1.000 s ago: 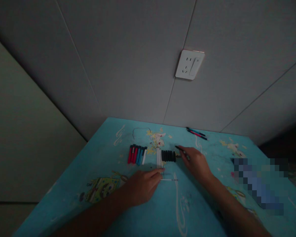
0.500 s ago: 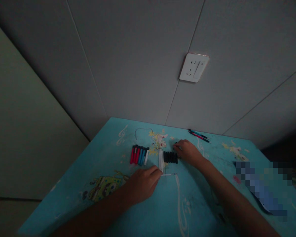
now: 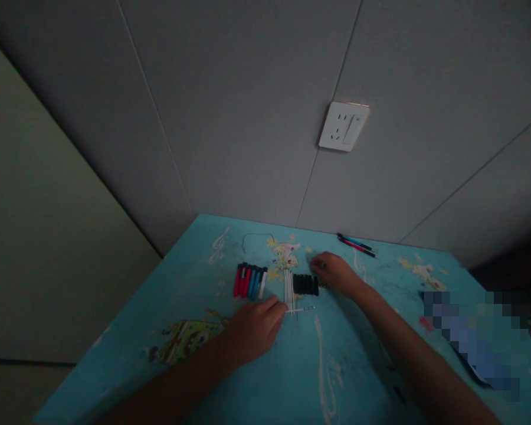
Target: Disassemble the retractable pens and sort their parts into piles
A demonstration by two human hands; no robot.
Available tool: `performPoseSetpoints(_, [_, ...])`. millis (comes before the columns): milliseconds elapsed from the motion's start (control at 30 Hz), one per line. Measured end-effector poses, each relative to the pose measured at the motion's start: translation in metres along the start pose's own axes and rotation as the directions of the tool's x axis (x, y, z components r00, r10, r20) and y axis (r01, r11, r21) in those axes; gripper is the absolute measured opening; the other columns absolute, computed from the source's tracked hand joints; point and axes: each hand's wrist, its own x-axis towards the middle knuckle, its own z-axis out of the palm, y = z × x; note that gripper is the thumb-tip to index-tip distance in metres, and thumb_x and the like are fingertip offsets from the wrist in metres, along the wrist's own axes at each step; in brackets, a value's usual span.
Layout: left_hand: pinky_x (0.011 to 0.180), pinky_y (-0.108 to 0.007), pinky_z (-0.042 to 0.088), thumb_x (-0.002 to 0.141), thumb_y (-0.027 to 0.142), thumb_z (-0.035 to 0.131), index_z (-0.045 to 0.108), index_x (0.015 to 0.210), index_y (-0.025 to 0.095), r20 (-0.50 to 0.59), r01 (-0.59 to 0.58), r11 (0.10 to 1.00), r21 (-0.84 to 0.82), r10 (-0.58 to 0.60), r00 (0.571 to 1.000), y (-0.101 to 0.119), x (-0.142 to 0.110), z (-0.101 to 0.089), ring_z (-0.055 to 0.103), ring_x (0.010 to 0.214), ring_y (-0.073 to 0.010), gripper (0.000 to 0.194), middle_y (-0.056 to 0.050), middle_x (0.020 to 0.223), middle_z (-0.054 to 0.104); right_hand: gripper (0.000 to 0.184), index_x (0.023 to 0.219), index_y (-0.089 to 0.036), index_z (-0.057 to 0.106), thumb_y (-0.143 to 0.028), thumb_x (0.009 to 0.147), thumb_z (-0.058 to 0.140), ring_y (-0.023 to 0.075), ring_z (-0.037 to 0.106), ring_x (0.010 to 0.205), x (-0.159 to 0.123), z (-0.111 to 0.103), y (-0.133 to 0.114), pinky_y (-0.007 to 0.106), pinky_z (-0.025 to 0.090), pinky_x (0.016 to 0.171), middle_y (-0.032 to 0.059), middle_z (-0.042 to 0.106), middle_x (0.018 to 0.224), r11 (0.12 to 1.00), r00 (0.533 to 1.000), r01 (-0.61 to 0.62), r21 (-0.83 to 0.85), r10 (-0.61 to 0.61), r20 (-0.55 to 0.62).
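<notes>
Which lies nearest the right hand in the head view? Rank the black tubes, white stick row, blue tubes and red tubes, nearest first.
From the right hand:
1. Black tubes: just to its left.
2. White stick row: left of the black ones.
3. Blue tubes: farther left.
4. Red tubes: left end.

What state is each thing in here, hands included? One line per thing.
Left hand: pinching a refill.
Held white refill: pointing rightward.
Other white refills: laid side by side.
Pen barrels: lying in a row.
Black tubes: lined up side by side.
Right hand: fingers curled; contents unclear.
Two pens: lying near the wall.
Wall socket: nothing plugged in.
</notes>
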Motion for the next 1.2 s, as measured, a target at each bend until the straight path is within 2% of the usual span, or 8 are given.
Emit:
performPoseSetpoints(233, [0.076, -0.029, 0.049, 0.104, 0.023, 0.033, 0.058, 0.112, 0.02, -0.063, 0.065, 0.997, -0.032, -0.067, 0.996, -0.003, 0.002, 0.001, 0.062, 0.086, -0.0177, 0.026, -0.005, 0.098, 0.062, 0.027, 0.118, -0.02, 0.067, -0.025, 0.096, 0.052, 0.0202, 0.066, 0.095, -0.025, -0.017, -0.022, 0.034, 0.051, 0.087, 0.0095, 0.068, 0.108, 0.994, 0.993, 0.033, 0.108, -0.021, -0.112])
performPoseSetpoints(367, [0.077, -0.029, 0.049, 0.104, 0.023, 0.033, 0.058, 0.111, 0.02, -0.072, 0.064, 0.997, -0.043, -0.067, 0.995, -0.001, 0.002, -0.002, 0.063, 0.087, -0.0177, 0.027, -0.005, 0.098, 0.062, 0.022, 0.112, -0.025, 0.069, -0.031, 0.098, 0.053, 0.0215, 0.064, 0.102, -0.067, -0.022, -0.052, 0.037, 0.053, 0.091, 0.0079, 0.067, 0.109, 0.933, 0.973, 0.207, 0.296, -0.163, -0.165])
performPoseSetpoints(467, [0.077, -0.029, 0.05, 0.104, 0.023, 0.034, 0.059, 0.11, 0.021, -0.069, 0.046, 0.997, -0.067, -0.051, 0.996, 0.0, 0.002, -0.002, 0.063, 0.088, -0.0175, 0.026, -0.005, 0.098, 0.062, 0.019, 0.107, -0.025, 0.069, -0.028, 0.098, 0.053, 0.0223, 0.063, 0.1, -0.093, -0.015, -0.063, 0.04, 0.052, 0.091, 0.0081, 0.067, 0.107, 0.923, 0.962, 0.259, 0.285, -0.219, -0.164])
performPoseSetpoints(700, [0.077, -0.028, 0.05, 0.103, 0.023, 0.037, 0.061, 0.111, 0.022, -0.072, 0.013, 0.997, -0.07, -0.018, 0.997, -0.001, 0.0, 0.007, 0.063, 0.085, -0.0173, 0.025, -0.005, 0.096, 0.063, 0.018, 0.101, -0.023, 0.067, -0.026, 0.1, 0.049, 0.0218, 0.064, 0.091, -0.105, -0.005, -0.038, 0.038, 0.052, 0.085, 0.0064, 0.069, 0.096, 0.941, 0.96, 0.261, 0.216, -0.231, -0.156])
performPoseSetpoints(800, [0.077, -0.028, 0.05, 0.103, 0.023, 0.035, 0.06, 0.114, 0.022, -0.1, 0.025, 0.997, -0.066, -0.031, 0.994, -0.004, 0.001, 0.007, 0.063, 0.084, -0.0167, 0.027, -0.004, 0.095, 0.064, 0.02, 0.101, -0.023, 0.067, -0.029, 0.099, 0.048, 0.0226, 0.065, 0.09, -0.109, -0.01, -0.002, 0.038, 0.052, 0.084, 0.0077, 0.07, 0.097, 0.973, 0.963, 0.144, 0.178, -0.097, -0.25])
performPoseSetpoints(900, [0.076, -0.028, 0.05, 0.103, 0.024, 0.036, 0.06, 0.113, 0.022, -0.119, 0.052, 0.998, -0.045, -0.057, 0.991, -0.008, 0.002, 0.005, 0.064, 0.084, -0.0169, 0.027, -0.004, 0.097, 0.065, 0.024, 0.11, -0.02, 0.066, -0.032, 0.096, 0.05, 0.0242, 0.066, 0.084, -0.117, -0.016, 0.041, 0.039, 0.052, 0.079, 0.009, 0.071, 0.095, 0.978, 0.913, -0.179, 0.104, 0.205, -0.354])
performPoseSetpoints(967, [0.075, -0.029, 0.05, 0.103, 0.025, 0.036, 0.061, 0.113, 0.022, -0.121, 0.071, 0.997, -0.031, -0.074, 0.99, -0.009, 0.001, 0.006, 0.065, 0.084, -0.0172, 0.026, -0.004, 0.097, 0.066, 0.029, 0.115, -0.019, 0.065, -0.033, 0.093, 0.052, 0.0245, 0.066, 0.078, -0.122, -0.017, 0.06, 0.037, 0.052, 0.073, 0.008, 0.071, 0.089, 0.94, 0.882, -0.335, 0.056, 0.334, -0.331])
performPoseSetpoints(1200, [0.078, -0.03, 0.051, 0.103, 0.026, 0.036, 0.059, 0.114, 0.022, -0.1, 0.077, 0.996, -0.05, -0.082, 0.992, -0.012, -0.001, 0.008, 0.066, 0.084, -0.0176, 0.026, -0.004, 0.1, 0.066, 0.027, 0.109, -0.021, 0.069, -0.032, 0.088, 0.057, 0.0219, 0.068, 0.077, -0.119, 0.0, 0.065, 0.032, 0.05, 0.073, 0.0061, 0.073, 0.087, 0.934, 0.901, -0.352, 0.067, 0.357, -0.245])
